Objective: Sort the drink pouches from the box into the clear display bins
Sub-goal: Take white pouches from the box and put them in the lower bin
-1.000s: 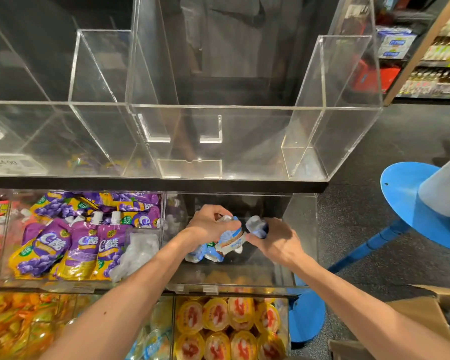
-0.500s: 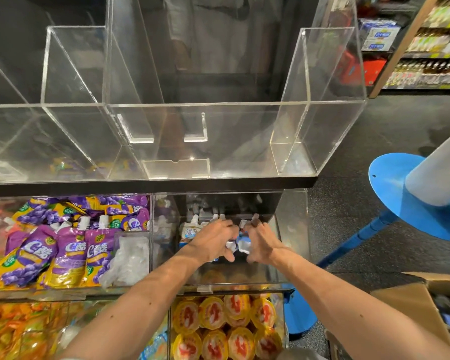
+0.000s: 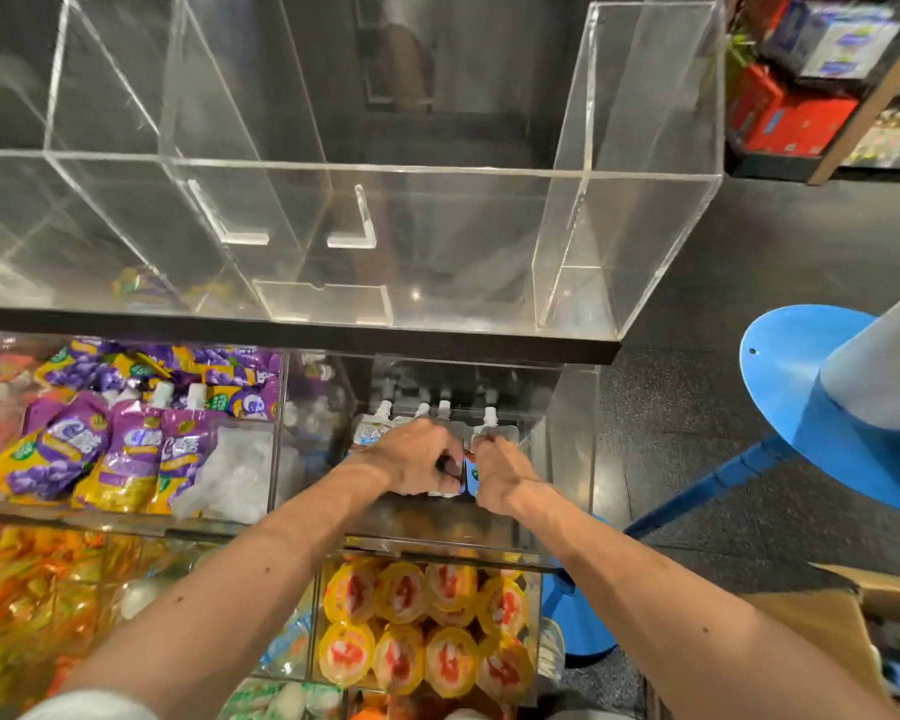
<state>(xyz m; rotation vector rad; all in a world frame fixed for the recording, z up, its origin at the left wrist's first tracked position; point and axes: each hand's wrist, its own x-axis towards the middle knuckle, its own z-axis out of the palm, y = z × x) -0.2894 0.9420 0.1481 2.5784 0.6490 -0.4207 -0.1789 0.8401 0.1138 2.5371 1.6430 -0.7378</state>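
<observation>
While blue-and-white capped pouches (image 3: 371,433) stand upright in clear bin (image 3: 567,449), left hand (image 3: 417,459), right hand (image 3: 500,472), grips clamped on them.

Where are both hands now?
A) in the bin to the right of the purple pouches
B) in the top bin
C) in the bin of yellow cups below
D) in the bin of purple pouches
A: the left hand and the right hand grip blue-white pouches that stand in the middle bin, to the right of the purple pouches.
</observation>
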